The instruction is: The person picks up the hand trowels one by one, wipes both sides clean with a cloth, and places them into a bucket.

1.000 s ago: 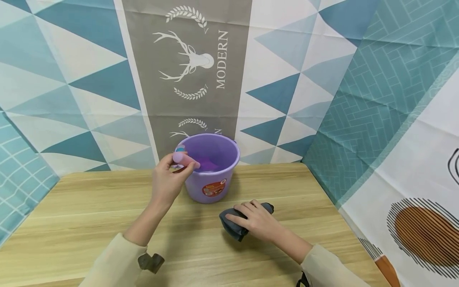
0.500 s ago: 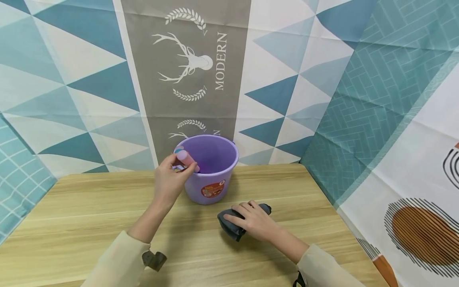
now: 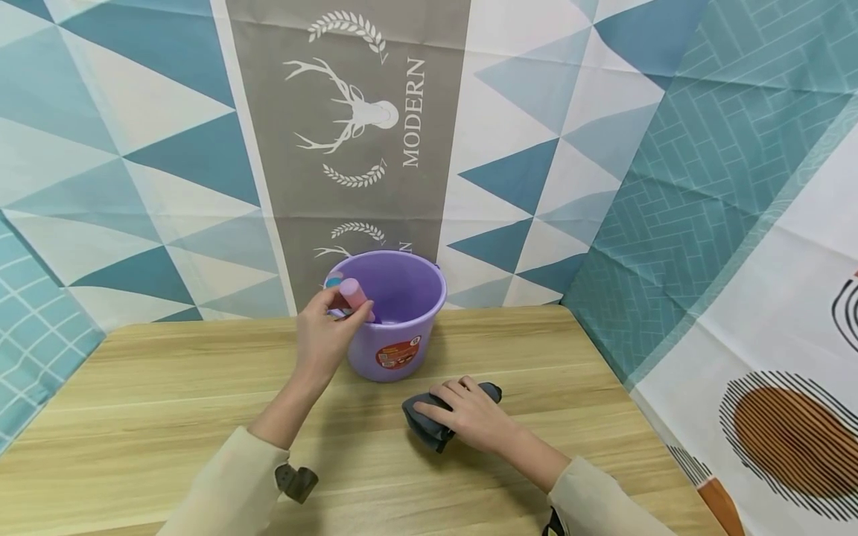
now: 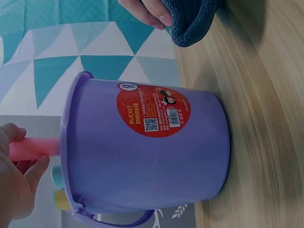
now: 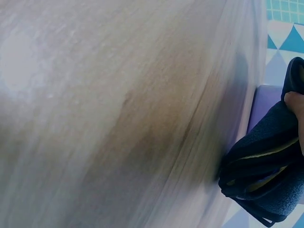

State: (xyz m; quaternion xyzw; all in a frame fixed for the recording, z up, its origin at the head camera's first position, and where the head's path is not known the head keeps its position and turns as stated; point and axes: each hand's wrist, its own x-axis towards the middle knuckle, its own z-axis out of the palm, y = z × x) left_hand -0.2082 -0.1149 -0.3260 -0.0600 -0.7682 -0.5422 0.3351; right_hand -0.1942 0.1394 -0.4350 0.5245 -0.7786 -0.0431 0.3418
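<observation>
My left hand (image 3: 325, 327) pinches a pink cylinder (image 3: 353, 292) between thumb and fingers at the near-left rim of a purple bucket (image 3: 395, 327). Its lower end is hidden behind the rim in the left wrist view, and its exact kind is unclear. Beside it, a teal end (image 4: 57, 176) and a yellow end (image 4: 61, 200) poke above the rim. To the bucket's front right, my right hand (image 3: 469, 413) grips a folded dark blue-grey towel (image 3: 425, 422) from above. Dark-edged folds of this towel (image 5: 266, 161) show in the right wrist view.
The bucket stands on a wooden table (image 3: 201, 387) near its back edge, a red label (image 4: 153, 110) on its side. Its handle (image 4: 137, 221) hangs down. Patterned cloth walls (image 3: 523, 149) rise behind the table and along both sides.
My left hand has moved slightly right, and the pink cylinder has tipped more upright at the rim. My right hand and the towel have shifted a little left.
</observation>
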